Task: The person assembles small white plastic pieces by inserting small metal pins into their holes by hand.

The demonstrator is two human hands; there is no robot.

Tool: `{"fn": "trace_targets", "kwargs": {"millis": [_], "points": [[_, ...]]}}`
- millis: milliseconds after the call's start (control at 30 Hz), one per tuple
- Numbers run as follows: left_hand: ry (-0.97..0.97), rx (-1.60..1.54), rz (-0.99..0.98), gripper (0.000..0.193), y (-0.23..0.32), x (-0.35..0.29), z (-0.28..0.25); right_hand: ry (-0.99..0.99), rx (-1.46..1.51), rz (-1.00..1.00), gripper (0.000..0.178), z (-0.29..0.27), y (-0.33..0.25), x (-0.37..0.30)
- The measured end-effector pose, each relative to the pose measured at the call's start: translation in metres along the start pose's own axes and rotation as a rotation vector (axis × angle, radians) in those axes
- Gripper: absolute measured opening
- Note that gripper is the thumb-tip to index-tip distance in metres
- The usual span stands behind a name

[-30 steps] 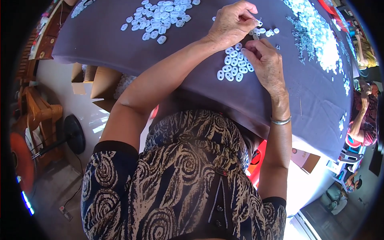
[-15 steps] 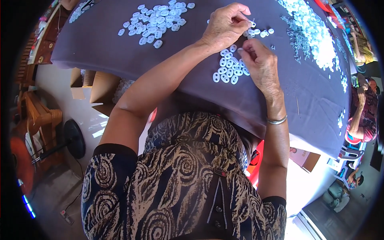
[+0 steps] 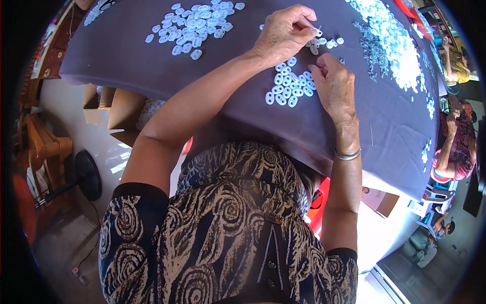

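Far left, 9 o'clock: wooden chair [image 3: 43, 149] and a black fan base [image 3: 87, 175] on the floor, cardboard boxes [image 3: 119, 109] under the table edge.

11 o'clock: loose pile of white oval plastic pieces [image 3: 195, 24] on the purple tablecloth [image 3: 126, 66], well apart from both hands.

12 o'clock: left hand [image 3: 284, 31] curled nearly closed, thumb and fingertips pinched on a small white piece [image 3: 317, 32]; what else it grips, cannot tell. A few stray white pieces [image 3: 329, 43] lie just beside it at its 3 o'clock.

Just below, centre-top: small cluster of white pieces [image 3: 286, 87] between the two hands, touching the cloth, just beside the right hand's fingertips.

1 o'clock: right hand [image 3: 335, 87], fingers bent inward toward the left hand; whether it holds anything is hidden. Silver bangle [image 3: 348, 155] on that wrist.

2 o'clock: big heap of white pieces [image 3: 392, 40] with a patch of small metal bits [image 3: 373, 50] at its near side.

3 o'clock, table's far edge: another person in a red top [image 3: 455, 147], seated.
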State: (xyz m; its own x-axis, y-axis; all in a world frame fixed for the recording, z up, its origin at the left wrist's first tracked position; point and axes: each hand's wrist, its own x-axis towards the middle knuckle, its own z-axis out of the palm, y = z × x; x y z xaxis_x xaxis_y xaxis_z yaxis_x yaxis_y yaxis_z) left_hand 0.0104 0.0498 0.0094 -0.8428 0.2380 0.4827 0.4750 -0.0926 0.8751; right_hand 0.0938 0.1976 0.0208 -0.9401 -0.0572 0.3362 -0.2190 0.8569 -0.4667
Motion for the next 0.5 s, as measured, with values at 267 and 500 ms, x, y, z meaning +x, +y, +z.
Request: {"fn": "trace_targets", "kwargs": {"millis": [267,500], "points": [[-0.005,0.005,-0.026,0.021,0.003,0.000,-0.002,-0.049,0.187,0.082,0.013,-0.023,0.018,0.005],[-0.018,0.028,0.004,0.020,0.003,-0.001,-0.002,-0.239,0.236,-0.072,0.015,-0.026,0.018,0.005]]}}
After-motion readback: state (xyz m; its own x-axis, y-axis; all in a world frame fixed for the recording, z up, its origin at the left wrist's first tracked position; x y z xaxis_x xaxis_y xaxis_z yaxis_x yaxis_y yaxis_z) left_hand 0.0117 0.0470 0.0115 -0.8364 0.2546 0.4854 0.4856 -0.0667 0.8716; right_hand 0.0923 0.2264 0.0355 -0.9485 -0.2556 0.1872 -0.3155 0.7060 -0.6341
